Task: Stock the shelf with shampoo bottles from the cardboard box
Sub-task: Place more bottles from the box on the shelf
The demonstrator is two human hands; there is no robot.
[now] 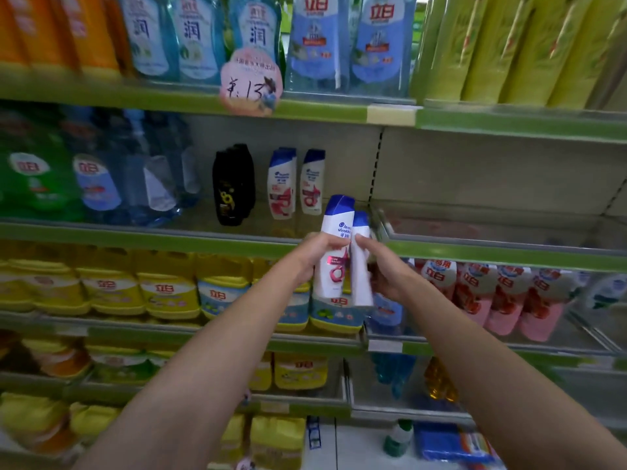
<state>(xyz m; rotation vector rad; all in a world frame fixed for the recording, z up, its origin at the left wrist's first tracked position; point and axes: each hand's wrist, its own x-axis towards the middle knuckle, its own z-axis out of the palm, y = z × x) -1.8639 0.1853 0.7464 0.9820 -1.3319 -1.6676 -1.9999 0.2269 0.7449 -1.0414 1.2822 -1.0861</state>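
The left hand (314, 257) grips one white shampoo bottle (334, 247) and the right hand (383, 266) a second bottle (360, 266), fingers wrapped around each. Both bottles are upright, touching, just before the green shelf edge (203, 237), right of the two shampoo bottles on the shelf (295, 183).

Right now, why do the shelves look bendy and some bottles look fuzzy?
Head view: the wide lens bows the green shelf edge; the bottles at far left smear with blur, while the two shampoo bottles held by left hand and right hand stay sharper.
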